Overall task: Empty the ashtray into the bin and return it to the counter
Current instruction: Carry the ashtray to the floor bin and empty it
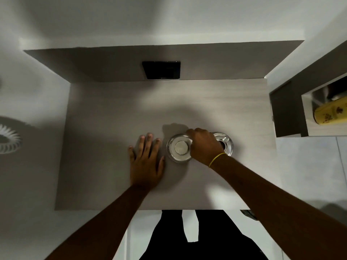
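A clear glass ashtray [178, 149] with a pale round disc in its middle sits on the grey counter [112, 113]. My right hand [204, 145] grips its right rim, fingers curled over the edge. Just behind that hand stands a second clear glass ashtray [226, 142], partly hidden by my wrist. My left hand [147, 160] lies flat on the counter, fingers spread, just left of the first ashtray and holding nothing. No bin is clearly in view.
A black rectangular panel [161, 70] sits on the back wall above the counter. To the right is a shelf unit [289, 113] holding a yellow container [330, 111]. A white ribbed round object [8, 140] sits at the far left.
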Motion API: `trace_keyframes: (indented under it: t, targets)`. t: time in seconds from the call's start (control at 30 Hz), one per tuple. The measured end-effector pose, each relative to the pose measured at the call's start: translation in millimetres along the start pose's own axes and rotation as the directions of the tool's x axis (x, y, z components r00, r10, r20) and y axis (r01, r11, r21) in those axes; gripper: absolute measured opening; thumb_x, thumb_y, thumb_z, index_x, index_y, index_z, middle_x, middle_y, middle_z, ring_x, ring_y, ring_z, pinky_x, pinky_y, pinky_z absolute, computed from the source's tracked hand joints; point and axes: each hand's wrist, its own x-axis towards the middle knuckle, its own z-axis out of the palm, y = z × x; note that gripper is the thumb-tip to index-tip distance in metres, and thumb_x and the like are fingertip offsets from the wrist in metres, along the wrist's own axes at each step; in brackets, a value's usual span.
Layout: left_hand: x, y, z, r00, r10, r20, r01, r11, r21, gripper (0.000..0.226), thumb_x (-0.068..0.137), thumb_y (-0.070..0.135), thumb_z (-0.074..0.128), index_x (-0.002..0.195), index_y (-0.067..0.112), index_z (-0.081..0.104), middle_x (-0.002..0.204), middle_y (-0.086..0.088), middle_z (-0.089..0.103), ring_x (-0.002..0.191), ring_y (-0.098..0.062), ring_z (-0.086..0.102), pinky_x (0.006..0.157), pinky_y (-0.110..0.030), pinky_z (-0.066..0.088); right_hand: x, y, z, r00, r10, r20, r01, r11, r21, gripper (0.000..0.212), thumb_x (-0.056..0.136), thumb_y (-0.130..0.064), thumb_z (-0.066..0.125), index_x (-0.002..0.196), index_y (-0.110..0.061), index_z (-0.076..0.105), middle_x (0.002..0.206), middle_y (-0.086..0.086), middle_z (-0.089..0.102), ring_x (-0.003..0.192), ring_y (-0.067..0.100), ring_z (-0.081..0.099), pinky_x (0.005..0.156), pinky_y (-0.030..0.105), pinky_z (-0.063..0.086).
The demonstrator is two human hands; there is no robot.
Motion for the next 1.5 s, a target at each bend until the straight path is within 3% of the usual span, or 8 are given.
trace_keyframes:
  t: [0.27,0.53,0.63,0.87,1.07,1.17,1.27,1.5]
  targets:
    - [-5.5,60.7,-14.1,0.972,0.233,-0.031,-0.233,0.942,-0.242,0.068,0.108,0.044,0.051,0.168,0.020,0.031,0.182,-0.008,0.023,0.170,-0.029,0.014,0.127,-0.074,0.024,-82.2,66.1,-33.5,0.951,0.234,-0.203,-0.109,0.866,0.488,0.044,0.075,-0.006,0.079,0.114,-0.027,0.077,0.092,-0.005,0.080,0.078,0.016,0.075,0.074,0.033,0.063]
    - [1.9,256.5,1.0,0.731,0.681,-0.038,-0.611,0.629,-0.480,0.065,0.110,0.031,0.059,0.165,0.005,0.036,0.178,-0.017,0.030,0.168,-0.033,0.021,0.130,-0.058,0.031,-216.0,189.8,-48.9,0.723,0.665,-0.186,-0.200,0.460,0.865,0.044,0.081,0.007,0.077,0.095,-0.034,0.079,0.075,0.008,0.078,0.045,0.029,0.067,0.045,0.030,0.057]
    - [5.2,287.9,22.9,0.624,0.782,0.001,-0.726,0.580,-0.370,0.068,0.108,0.037,0.060,0.167,0.011,0.036,0.178,-0.011,0.033,0.168,-0.027,0.023,0.130,-0.055,0.031,-259.4,242.0,-28.4,0.615,0.771,-0.163,-0.209,0.360,0.909,0.036,0.082,0.008,0.078,0.099,-0.024,0.079,0.075,0.005,0.077,0.051,0.030,0.066,0.054,0.037,0.060]
    - [6.0,339.2,81.3,0.154,0.898,0.412,-0.971,0.215,-0.107,0.071,0.110,0.059,0.036,0.171,0.024,0.026,0.185,-0.005,0.005,0.171,-0.026,0.004,0.133,-0.067,0.010,-337.9,319.9,53.7,0.401,0.916,0.021,-0.169,0.052,0.984,0.032,0.079,0.014,0.078,0.106,0.000,0.071,0.083,0.027,0.065,0.042,0.031,0.061,0.043,0.032,0.058]
    - [6.8,349.6,90.1,0.144,0.885,0.443,-0.985,0.173,-0.025,0.065,0.105,0.058,0.042,0.160,0.025,0.048,0.184,-0.005,0.017,0.170,-0.027,0.013,0.130,-0.069,0.011,-354.5,346.8,121.1,0.220,0.975,-0.040,-0.269,0.100,0.958,0.052,0.078,0.007,0.068,0.109,-0.033,0.059,0.081,0.020,0.069,0.056,0.040,0.070,0.061,0.046,0.063]
    - [6.6,350.4,88.0,0.147,0.883,0.446,-0.984,0.178,-0.028,0.061,0.103,0.055,0.049,0.155,0.025,0.055,0.182,-0.004,0.025,0.169,-0.027,0.017,0.128,-0.069,0.015,-341.7,359.8,151.8,0.302,0.923,-0.240,-0.465,0.363,0.808,0.069,0.075,-0.004,0.066,0.133,-0.036,0.045,0.076,0.012,0.068,0.070,0.042,0.067,0.069,0.044,0.057]
    - [5.6,350.9,87.7,0.154,0.876,0.457,-0.983,0.184,-0.022,0.057,0.103,0.054,0.052,0.152,0.025,0.055,0.181,-0.003,0.026,0.169,-0.027,0.014,0.129,-0.069,0.017,-316.3,379.8,187.6,0.474,0.793,-0.383,-0.608,0.609,0.509,0.082,0.085,-0.017,0.068,0.154,-0.037,0.028,0.110,0.018,0.070,0.077,0.047,0.068,0.065,0.044,0.054]
    - [5.3,346.7,95.8,0.165,0.876,0.454,-0.984,0.181,0.008,0.055,0.102,0.054,0.051,0.148,0.026,0.056,0.179,-0.003,0.032,0.169,-0.027,0.018,0.130,-0.070,0.016,-266.4,442.1,279.6,0.826,0.518,-0.222,-0.552,0.823,-0.133,0.103,0.092,-0.004,0.051,0.157,-0.049,-0.016,0.117,0.020,0.057,0.052,0.033,0.056,0.042,0.037,0.040]
